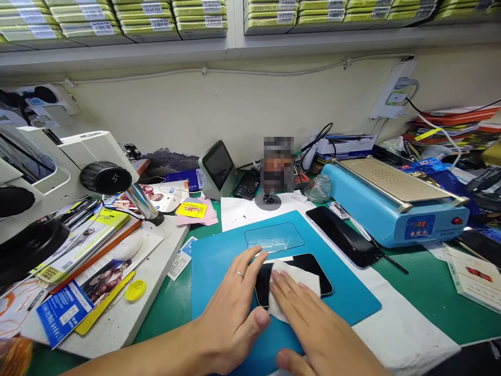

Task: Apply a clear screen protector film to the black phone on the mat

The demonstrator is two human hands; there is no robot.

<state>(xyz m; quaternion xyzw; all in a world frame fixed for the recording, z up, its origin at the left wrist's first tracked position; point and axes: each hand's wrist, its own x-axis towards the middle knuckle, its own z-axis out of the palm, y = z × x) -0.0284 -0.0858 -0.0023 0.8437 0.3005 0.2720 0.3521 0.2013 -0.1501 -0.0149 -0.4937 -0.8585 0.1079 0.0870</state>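
Note:
A black phone screen (pixel 325 277) lies face up on a blue mat (pixel 352 310). My right hand (pixel 303 313) presses a white wipe (pixel 309 282) onto its surface, fingers close together, the thumb apart. At the screen's left edge is my left hand (pixel 235 308), with its fingers stretched out and thumb spread; it holds nothing, and whether the fingertips touch the screen I cannot tell. A clear rectangular sheet with a thin dark outline (pixel 275 236) lies farther back on the mat. Part of the screen is hidden by the wipe and my hands.
Right of the mat lie another dark phone screen (pixel 340 237) and a blue heating plate machine (pixel 395 209). A glass jar (pixel 318 189) and a small display (pixel 218 169) stand behind. At left, a microscope (pixel 94 167) rises over booklets and a yellow cap (pixel 135 290).

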